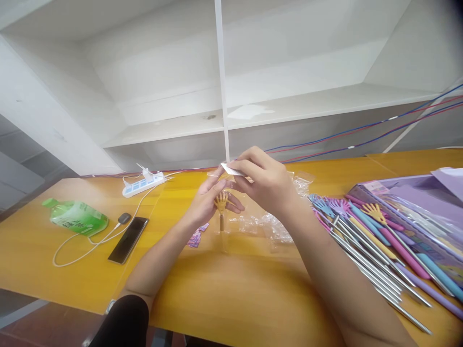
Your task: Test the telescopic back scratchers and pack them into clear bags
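My left hand (pixel 206 202) is closed at the middle of the table, gripping the top of a clear plastic bag. A yellow hand-shaped back scratcher (pixel 221 202) shows just below its thumb, apparently inside that bag, its metal rod pointing toward me. Close above it, my right hand (pixel 265 178) pinches a small white card (pixel 231 169) between thumb and fingers at the bag's upper edge. Under and beyond my right wrist lie crumpled clear plastic bags (pixel 278 226). Small purple printed cards (pixel 195 237) rest on the table behind my left forearm.
To the right, many colourful back scratchers (pixel 376 255) are piled beside a purple box (pixel 405 185). At left are a green bottle (pixel 79 217) on its side, a phone (pixel 128 240), a cable and a power strip (pixel 143 184). White shelving (pixel 162 130) stands behind the table.
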A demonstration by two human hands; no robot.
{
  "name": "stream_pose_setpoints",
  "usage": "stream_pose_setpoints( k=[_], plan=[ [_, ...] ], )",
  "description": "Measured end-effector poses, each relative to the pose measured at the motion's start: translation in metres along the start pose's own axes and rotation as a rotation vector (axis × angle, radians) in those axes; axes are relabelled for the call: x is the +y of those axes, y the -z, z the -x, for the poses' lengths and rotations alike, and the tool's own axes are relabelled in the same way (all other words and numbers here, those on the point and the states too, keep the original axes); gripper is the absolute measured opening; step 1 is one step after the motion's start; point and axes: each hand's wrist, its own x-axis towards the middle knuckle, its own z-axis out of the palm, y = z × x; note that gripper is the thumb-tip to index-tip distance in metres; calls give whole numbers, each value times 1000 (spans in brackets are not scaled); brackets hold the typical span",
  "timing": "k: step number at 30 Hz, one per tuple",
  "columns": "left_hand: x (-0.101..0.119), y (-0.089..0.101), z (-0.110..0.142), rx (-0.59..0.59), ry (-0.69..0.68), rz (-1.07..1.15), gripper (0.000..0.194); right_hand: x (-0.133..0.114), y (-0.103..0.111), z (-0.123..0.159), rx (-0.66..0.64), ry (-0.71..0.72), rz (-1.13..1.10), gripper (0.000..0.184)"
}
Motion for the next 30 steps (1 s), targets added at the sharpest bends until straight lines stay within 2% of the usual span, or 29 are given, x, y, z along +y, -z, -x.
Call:
stream_pose_setpoints(
  k=[4, 8, 11, 16, 21, 30],
  plan=[
    [-1, -1, -2, 24, -14, -4, 58, -8, 10, -3, -137, -38, 17, 15],
    [1, -3, -2, 113, -45, 16, 47, -19, 18, -8, -286, -59, 34, 16],
    [4, -5, 0, 147, -61, 27, 45, -22, 19, -9, -339, -106, 11, 17],
    [14, -7, 8, 135, -71, 33, 56, -23, 21, -8, -280, -197, -114, 15],
    [24, -13, 18, 174, -107, 4, 47, -30, 26, -10, -211, -267, -207, 7],
    [41, -24, 26, 205, -62, 80, 36, -33, 24, -12, -131, -261, -198, 7]
  ],
)
